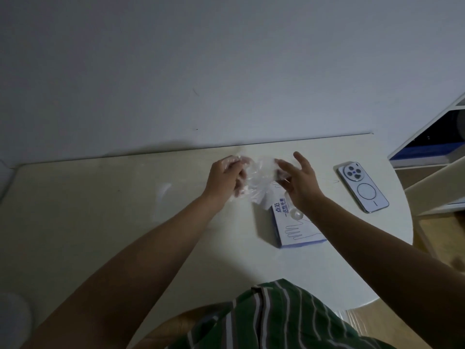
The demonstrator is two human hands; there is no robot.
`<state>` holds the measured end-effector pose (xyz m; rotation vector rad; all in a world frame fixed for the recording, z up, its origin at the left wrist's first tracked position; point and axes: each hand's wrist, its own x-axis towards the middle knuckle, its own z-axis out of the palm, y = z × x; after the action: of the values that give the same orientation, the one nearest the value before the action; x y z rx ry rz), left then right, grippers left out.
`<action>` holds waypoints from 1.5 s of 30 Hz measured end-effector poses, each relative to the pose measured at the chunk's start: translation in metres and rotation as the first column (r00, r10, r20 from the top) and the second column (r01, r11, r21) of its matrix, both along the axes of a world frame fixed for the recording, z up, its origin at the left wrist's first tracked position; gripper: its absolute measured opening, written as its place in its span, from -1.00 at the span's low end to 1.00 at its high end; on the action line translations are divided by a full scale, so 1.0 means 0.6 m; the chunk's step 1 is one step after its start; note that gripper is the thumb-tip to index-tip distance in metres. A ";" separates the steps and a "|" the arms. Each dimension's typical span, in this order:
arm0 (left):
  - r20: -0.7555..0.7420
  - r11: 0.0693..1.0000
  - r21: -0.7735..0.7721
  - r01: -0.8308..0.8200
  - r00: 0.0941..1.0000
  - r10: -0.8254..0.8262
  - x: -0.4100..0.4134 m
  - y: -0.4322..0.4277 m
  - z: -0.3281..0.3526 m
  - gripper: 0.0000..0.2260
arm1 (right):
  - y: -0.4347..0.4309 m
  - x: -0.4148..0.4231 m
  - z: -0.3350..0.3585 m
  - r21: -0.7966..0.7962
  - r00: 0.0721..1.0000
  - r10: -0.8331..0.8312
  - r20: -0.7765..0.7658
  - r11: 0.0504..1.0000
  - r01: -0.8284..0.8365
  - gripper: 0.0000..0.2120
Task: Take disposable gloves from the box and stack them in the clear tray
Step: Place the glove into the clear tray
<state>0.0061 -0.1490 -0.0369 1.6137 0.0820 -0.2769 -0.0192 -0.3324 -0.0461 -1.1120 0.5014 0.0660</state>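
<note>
A thin clear disposable glove (259, 180) is stretched between both hands, just above the far end of the glove box (299, 233). The box is white and blue with a hand outline drawn on it, and it lies flat on the table (100, 222). My left hand (225, 178) grips the glove's left side with curled fingers. My right hand (300, 182) pinches the right side, its other fingers spread. A faint clear outline (163, 195) left of my hands may be the tray; the dim light hides its shape.
A white phone (362, 187) lies face down to the right of the box, near the table's rounded right edge. The wall runs along the table's far edge. White shelving (432, 147) stands beyond the right edge.
</note>
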 end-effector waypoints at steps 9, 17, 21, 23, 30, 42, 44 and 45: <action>0.066 0.861 0.499 0.096 0.987 -0.148 0.032 0.215 -0.013 -0.80 | 0.073 0.009 0.002 -0.470 0.991 0.135 -0.021 0.873 -0.129 -0.49; 0.063 0.518 0.835 0.184 0.905 -0.422 0.048 0.296 -0.034 -0.70 | 0.190 0.039 0.045 -0.845 0.805 0.535 0.256 0.529 -0.082 -0.71; 0.019 0.342 0.927 0.152 0.894 -0.449 0.049 0.298 -0.038 -0.70 | 0.254 0.055 0.014 -0.957 0.599 0.791 -0.126 0.062 -0.283 -0.75; 0.000 0.272 0.953 0.135 0.895 -0.445 0.048 0.293 -0.036 -0.75 | 0.274 0.060 -0.012 -0.919 0.556 0.765 -0.326 -0.117 -0.377 -0.68; 0.269 0.126 0.961 -0.247 0.715 -0.645 0.029 0.265 -0.039 -0.74 | 0.326 0.066 -0.063 -0.806 0.455 0.697 -0.554 -0.314 -0.501 -0.40; -0.392 0.109 0.868 0.484 0.803 -0.448 0.039 0.291 -0.122 -0.21 | 0.333 0.081 -0.100 -0.604 0.342 0.560 -0.755 -0.391 -0.694 -0.12; -0.411 0.111 0.856 0.505 0.794 -0.448 0.041 0.291 -0.127 -0.16 | 0.331 0.090 -0.095 -0.563 0.351 0.577 -0.737 -0.237 -0.792 -0.21; -0.421 0.106 0.851 0.514 0.789 -0.448 0.043 0.292 -0.128 -0.14 | 0.330 0.093 -0.092 -0.565 0.390 0.578 -0.717 -0.154 -0.810 -0.32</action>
<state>0.0318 0.0259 -0.1137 2.8778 -0.3484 -0.9514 0.0367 -0.1342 -0.1015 -2.4964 -0.0718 1.1008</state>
